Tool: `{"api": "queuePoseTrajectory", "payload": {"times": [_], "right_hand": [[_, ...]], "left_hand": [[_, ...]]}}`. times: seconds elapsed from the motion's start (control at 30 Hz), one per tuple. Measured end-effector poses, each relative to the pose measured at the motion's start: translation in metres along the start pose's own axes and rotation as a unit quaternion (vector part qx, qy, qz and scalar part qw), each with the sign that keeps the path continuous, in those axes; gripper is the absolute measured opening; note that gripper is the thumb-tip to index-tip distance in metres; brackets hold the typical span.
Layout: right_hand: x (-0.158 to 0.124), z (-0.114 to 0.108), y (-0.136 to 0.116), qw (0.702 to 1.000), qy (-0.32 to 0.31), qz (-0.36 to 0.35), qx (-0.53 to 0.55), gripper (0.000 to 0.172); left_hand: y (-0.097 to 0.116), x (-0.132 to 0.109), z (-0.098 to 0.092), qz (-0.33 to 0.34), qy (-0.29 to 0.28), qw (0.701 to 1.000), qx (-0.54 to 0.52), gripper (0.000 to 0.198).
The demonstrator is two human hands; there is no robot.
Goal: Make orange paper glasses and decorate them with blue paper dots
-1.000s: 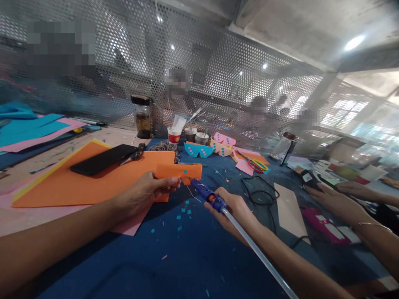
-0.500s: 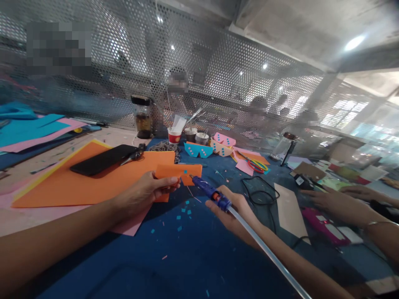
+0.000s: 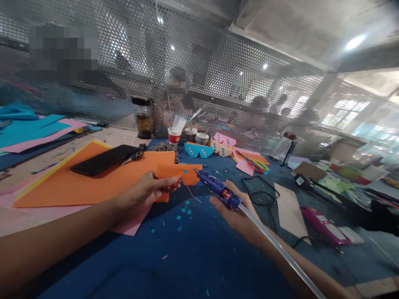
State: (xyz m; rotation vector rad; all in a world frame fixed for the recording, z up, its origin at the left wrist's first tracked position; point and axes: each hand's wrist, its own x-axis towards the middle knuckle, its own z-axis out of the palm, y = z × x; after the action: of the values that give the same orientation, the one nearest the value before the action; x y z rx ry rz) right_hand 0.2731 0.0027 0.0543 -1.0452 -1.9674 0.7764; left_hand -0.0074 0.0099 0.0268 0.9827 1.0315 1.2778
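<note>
Between the thumb and fingers of my left hand (image 3: 163, 185) is a cut orange paper piece (image 3: 170, 169), with one small blue square (image 3: 185, 171) on its face. My right hand (image 3: 238, 211) is wrapped round a blue hot glue gun (image 3: 218, 187), and a long clear glue stick (image 3: 277, 249) trails from its back end. The gun's nozzle is at the right part of the orange piece; whether it touches cannot be told. Several loose blue paper squares (image 3: 183, 210) lie on the blue table below my left hand.
Orange sheets (image 3: 62, 187) carry a black phone (image 3: 104, 160) and small scissors (image 3: 134, 154). Behind are a lidded jar (image 3: 143, 118), paper cups (image 3: 174, 136) and a blue paper mask (image 3: 198, 150). To the right lie yellow-handled scissors (image 3: 258, 166), a black cable (image 3: 262, 197) and a magenta device (image 3: 326, 226).
The glue gun and my right hand have shifted a little right, its nozzle moving along the orange piece. My left hand has stayed put. Another person's hands at the right have left the view.
</note>
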Motion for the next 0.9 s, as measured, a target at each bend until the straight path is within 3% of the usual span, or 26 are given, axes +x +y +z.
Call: {"api": "queuePoseTrajectory", "payload": {"times": [0.2,0.47,0.77,0.9], "right_hand": [[0.000,0.003,0.005,0.999,0.034,-0.003,-0.021,0.030],[-0.002,-0.002,0.010,1.000,0.014,-0.004,-0.007,0.028],[0.002,-0.015,0.011,0.977,-0.168,0.091,0.098,0.033],[0.006,-0.024,0.009,0.969,-0.203,0.115,0.085,0.028]], "left_hand": [[-0.001,0.001,0.000,0.009,0.005,1.000,0.003,0.030],[-0.007,0.012,-0.006,0.005,0.012,1.000,-0.005,0.031],[-0.005,0.007,-0.006,-0.004,0.011,1.000,-0.008,0.027],[-0.009,0.010,-0.011,-0.003,0.009,1.000,-0.001,0.024]]}}
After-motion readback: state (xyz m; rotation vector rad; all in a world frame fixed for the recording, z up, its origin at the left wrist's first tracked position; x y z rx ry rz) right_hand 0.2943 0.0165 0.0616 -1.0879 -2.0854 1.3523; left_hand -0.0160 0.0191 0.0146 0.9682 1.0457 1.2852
